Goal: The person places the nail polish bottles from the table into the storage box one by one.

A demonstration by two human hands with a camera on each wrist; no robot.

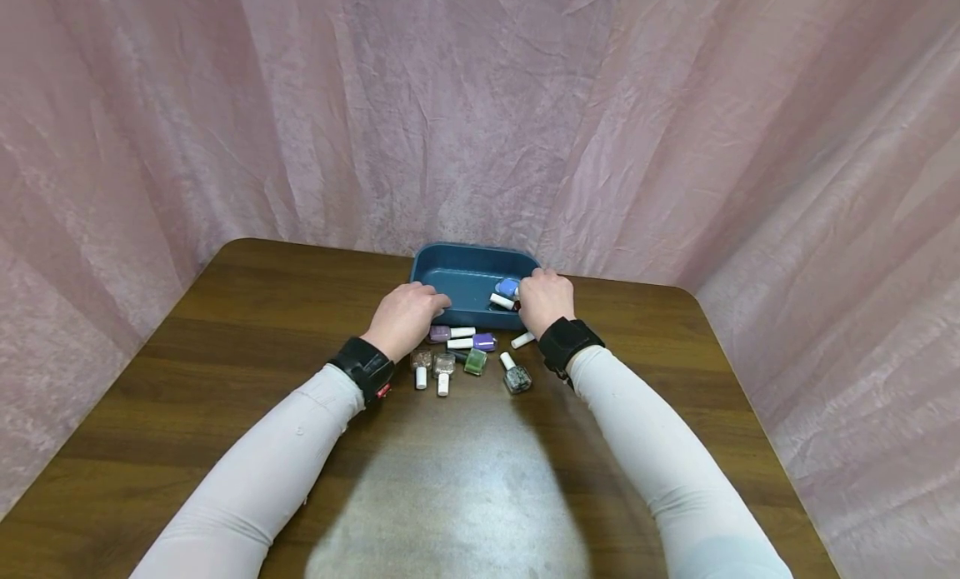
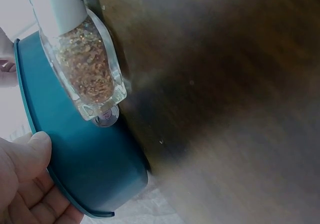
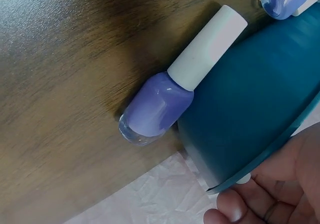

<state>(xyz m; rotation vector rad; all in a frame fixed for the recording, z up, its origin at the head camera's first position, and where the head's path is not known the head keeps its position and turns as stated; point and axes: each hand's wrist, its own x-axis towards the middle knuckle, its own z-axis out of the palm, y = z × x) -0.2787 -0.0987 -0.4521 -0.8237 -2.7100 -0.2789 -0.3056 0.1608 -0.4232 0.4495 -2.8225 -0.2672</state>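
Note:
A teal plastic bin stands near the table's far edge. My left hand grips its near-left rim, with the thumb against the outer wall. At the right end my right hand holds the rim, its fingertips curled over the edge. Inside, close to the right hand, lie a blue nail polish bottle and a white-capped one, partly hidden by that hand. A lavender nail polish bottle lies on the table beside the bin's wall.
Along the bin's near side lie a mauve bottle, a purple bottle, a green bottle, a dark glitter bottle and two glitter bottles with white caps, one coppery. A pink curtain hangs behind the wooden table.

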